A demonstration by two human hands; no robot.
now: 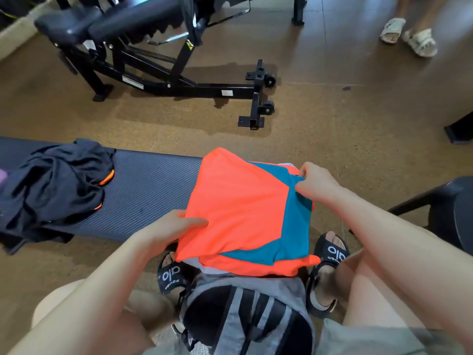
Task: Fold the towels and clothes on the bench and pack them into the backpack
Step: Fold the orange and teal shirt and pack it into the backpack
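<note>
Above the backpack [245, 316], both hands hold a folded orange garment [238, 208].

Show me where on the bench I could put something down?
The bare stretch of bench lies between the crumpled dark clothes and the folded orange-and-teal garment. The left end is crowded by the dark pile; both hands hold the garment above the backpack.

The person's arms are bare to beyond the elbows, with no sleeves, watch or rings visible. They wear grey-green shorts [371, 339] and black strapped sandals [330, 254] with open toes, white "alo" lettering printed across each front strap.
</note>
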